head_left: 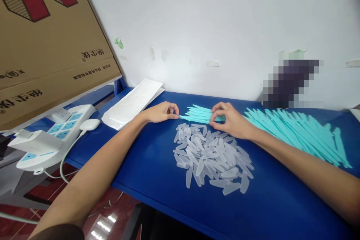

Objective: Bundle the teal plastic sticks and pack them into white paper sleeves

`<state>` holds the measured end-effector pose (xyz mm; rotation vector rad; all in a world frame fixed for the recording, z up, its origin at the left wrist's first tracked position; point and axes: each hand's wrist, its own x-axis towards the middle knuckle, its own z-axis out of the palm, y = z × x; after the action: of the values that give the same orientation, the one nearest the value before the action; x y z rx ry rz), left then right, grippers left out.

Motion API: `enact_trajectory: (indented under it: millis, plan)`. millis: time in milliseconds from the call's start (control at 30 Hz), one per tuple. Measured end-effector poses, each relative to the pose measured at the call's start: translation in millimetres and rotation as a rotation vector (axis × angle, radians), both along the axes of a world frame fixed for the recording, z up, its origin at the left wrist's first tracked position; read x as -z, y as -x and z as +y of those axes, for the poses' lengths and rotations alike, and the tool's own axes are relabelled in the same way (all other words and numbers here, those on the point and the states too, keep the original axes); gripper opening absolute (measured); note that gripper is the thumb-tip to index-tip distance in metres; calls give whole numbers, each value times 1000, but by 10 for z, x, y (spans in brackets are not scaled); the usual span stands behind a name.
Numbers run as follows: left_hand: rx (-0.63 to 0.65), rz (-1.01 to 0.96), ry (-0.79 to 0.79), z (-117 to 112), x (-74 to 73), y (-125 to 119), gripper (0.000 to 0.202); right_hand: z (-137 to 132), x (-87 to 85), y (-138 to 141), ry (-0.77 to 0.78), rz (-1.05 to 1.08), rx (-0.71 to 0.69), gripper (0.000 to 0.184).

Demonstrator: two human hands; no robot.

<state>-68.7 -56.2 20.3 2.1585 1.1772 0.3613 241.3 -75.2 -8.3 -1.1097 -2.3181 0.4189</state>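
Observation:
My left hand (pixel 164 111) is closed in a pinch on a small translucent cap (pixel 180 116), at the pointed end of a turquoise stick. My right hand (pixel 230 120) grips that slim turquoise stick (pixel 203 120) further along, thumb and fingers pressed together. Behind it, a small group of similar turquoise sticks (pixel 198 110) lies on the table, partly hidden by the right hand. Just in front of both hands spreads a heap of frosted translucent caps (pixel 209 155). A larger pile of turquoise sticks (pixel 300 131) lies to the right, beyond my right forearm.
The blue table (pixel 157 165) stands against a white wall (pixel 197 26). White plastic bags (pixel 133 105) lie at the back left. A power strip (pixel 63 127) with plugged-in chargers and cables is at the left edge, below a large cardboard box (pixel 56 45). A blurred dark object (pixel 289 82) stands back right.

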Motion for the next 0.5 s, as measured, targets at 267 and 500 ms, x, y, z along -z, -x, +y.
enact_trajectory:
  millis: [267,500]
  plan:
    - [-79,-181,-92,55,115,2,26,-50,-38,-42,26,313,203,22]
    - [-212,-307,-78,68,154,-39,24,-65,-26,-54,62,377,241,28]
